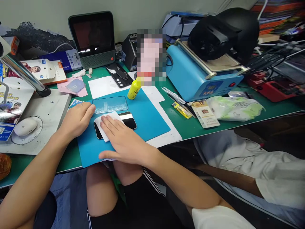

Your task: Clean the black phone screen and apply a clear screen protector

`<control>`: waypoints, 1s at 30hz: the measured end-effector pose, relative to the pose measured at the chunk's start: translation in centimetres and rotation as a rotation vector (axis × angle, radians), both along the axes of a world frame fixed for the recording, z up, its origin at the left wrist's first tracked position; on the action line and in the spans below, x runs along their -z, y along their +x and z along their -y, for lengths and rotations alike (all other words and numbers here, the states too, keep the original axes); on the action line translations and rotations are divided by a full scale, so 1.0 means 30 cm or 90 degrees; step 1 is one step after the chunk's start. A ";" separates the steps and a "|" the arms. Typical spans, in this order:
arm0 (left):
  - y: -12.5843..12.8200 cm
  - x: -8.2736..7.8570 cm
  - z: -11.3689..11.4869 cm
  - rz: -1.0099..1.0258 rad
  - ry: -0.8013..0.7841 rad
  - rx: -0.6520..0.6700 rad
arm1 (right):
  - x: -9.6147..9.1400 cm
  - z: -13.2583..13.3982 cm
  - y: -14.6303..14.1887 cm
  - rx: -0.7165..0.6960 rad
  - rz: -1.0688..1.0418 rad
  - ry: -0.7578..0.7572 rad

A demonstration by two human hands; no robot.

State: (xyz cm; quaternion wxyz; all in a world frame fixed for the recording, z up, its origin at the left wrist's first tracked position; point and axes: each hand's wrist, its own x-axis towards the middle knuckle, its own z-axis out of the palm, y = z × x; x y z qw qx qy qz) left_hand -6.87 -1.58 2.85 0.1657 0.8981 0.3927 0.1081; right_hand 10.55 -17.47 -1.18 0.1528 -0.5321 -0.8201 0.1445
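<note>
My right hand (119, 135) lies flat with its fingers stretched out, pressing a folded white wipe (116, 116) onto a smartphone (130, 121). The phone's dark, shiny face looks up, partly covered by the wipe. On the left, my left hand (77, 119) is curled, thumb along the fingers, at the mat's left edge; its fingertips are hidden, so I cannot make out anything in them. A clear, dark-rimmed glass panel (111, 105) lies just beyond the phone. Phone and panel rest on a blue mat (152, 124). Behind them stands a small yellow bottle (134, 90).
Right of the mat are tweezers (175, 97), a cigarette pack (205, 114) and a plastic packet (234, 108). A blue heating machine (202, 76) stands behind. A lamp base (44, 90) is left, a smart display (92, 38) at the back. Another person's arm (231, 179) is at right.
</note>
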 end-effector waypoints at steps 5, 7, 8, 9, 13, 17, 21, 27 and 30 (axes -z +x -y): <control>0.004 0.000 0.007 0.004 -0.005 0.002 | -0.007 0.017 0.076 0.020 0.011 -0.023; 0.005 0.001 0.009 0.003 -0.005 0.001 | -0.005 0.039 0.115 0.029 0.014 -0.033; 0.005 0.002 0.009 0.002 -0.005 0.001 | -0.005 0.043 0.131 0.031 0.017 -0.044; 0.006 0.002 0.009 0.002 -0.006 0.002 | -0.005 0.042 0.144 0.034 0.021 -0.057; 0.005 0.004 0.008 0.001 -0.009 0.005 | -0.003 0.039 0.170 0.043 0.040 -0.084; 0.002 0.004 0.008 0.005 -0.005 0.001 | 0.008 0.078 0.202 0.058 0.057 -0.043; 0.002 0.002 0.009 0.006 -0.004 0.005 | 0.009 0.065 0.237 0.067 0.086 -0.077; 0.001 0.005 0.010 0.011 0.004 0.014 | 0.005 0.085 0.247 0.075 0.103 -0.062; 0.002 0.005 0.008 0.014 0.007 0.020 | -0.005 0.081 0.247 0.067 0.107 -0.087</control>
